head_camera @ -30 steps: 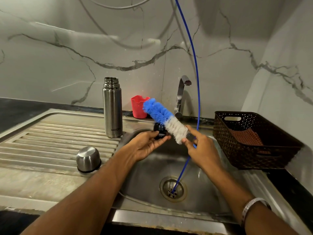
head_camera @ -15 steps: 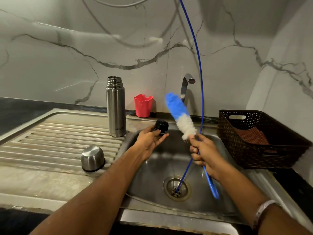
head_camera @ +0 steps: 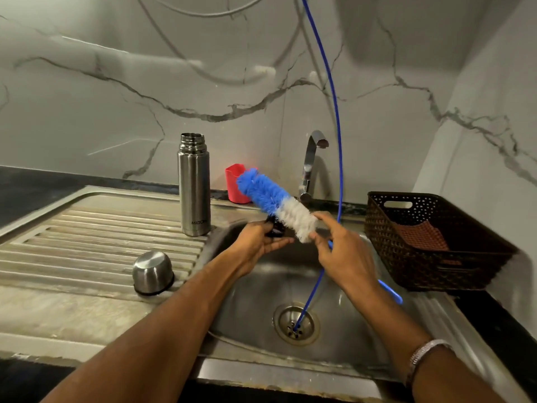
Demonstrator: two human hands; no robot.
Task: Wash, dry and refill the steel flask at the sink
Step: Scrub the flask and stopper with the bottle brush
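two hands over the sink (head_camera: 357, 289), and the scrubbing is on. the left hand (head_camera: 255, 242) pinches the small black stopper (head_camera: 274, 228) in curled fingers, the right hand (head_camera: 340, 251) holds the brush (head_camera: 276, 203) where the white bristles end, fingers closed round it, blue head slanting up to the left. bristles sit right against the stopper. the flask (head_camera: 194, 187) stands upright and open on the drainboard (head_camera: 87, 237), just left of the basin, its cup (head_camera: 152, 273) upside down nearer the front edge. tap (head_camera: 312, 164) looks dry, no water running that i can see. to do this well, i'd say turn the stopper against the bristles so threads and seal get worked all round, keep it low over the basin in case it slips, grip firm, a wet stopper will be slick. then rinse. flask itself not yet in hand.
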